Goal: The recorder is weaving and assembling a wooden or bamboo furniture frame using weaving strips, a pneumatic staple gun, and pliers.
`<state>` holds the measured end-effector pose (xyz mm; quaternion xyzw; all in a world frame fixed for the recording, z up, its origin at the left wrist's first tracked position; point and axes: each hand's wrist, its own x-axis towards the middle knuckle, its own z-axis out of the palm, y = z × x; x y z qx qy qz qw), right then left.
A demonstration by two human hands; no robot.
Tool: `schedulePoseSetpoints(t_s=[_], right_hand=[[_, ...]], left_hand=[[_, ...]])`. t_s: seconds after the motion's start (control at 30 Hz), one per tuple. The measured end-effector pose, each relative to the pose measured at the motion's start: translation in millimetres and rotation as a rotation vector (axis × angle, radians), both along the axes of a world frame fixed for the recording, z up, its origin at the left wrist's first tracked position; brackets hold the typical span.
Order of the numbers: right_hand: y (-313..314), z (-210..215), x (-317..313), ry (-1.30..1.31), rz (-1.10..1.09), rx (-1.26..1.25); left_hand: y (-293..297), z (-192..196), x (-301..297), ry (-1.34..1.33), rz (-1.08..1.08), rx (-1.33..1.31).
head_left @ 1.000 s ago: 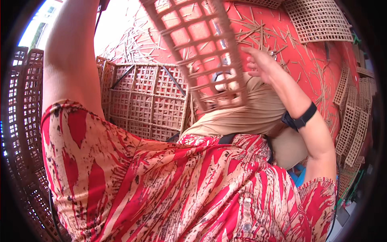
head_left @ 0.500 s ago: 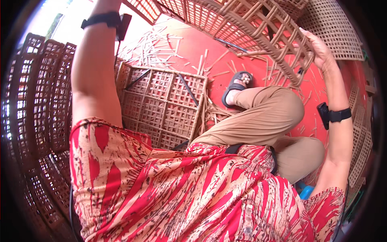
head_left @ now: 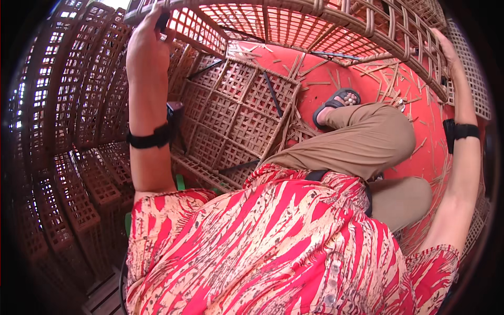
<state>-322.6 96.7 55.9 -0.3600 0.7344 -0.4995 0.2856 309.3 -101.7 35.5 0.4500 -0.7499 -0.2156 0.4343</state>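
A large woven cane basket (head_left: 294,26) is held up across the top of the view, tilted, with a thick bound rim and open lattice walls. At its left end my left hand (head_left: 149,39) grips the rim. Something small and dark shows beside those fingers, too unclear to name. My right hand (head_left: 447,50) is at the basket's right end, its fingers closed over the edge and partly hidden behind the lattice. Below the held basket, a second woven basket (head_left: 236,113) with dark strips at its corners rests next to my bent leg.
Stacked woven baskets (head_left: 68,105) rise along the left side. Loose cane strips (head_left: 386,86) are strewn over the red floor (head_left: 320,81). My sandalled foot (head_left: 336,105) is below the held basket. Another pale woven piece (head_left: 470,68) stands at the far right.
The held basket has shifted and turned, its long rim now spanning the top. My left hand, out of view before, now shows on the rim. The view has swung left.
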Motion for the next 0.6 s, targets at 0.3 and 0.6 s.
schedulePoseSetpoints(t_s=[0.3, 0.6], right_hand=[[-24, -2, 23, 0.042, 0.055, 0.023], [-33, -3, 24, 0.062, 0.105, 0.020]], left_hand=[[4, -45, 30, 0.726, 0.156, 0.534], [-4, -48, 45, 0.753, 0.039, 0.494]])
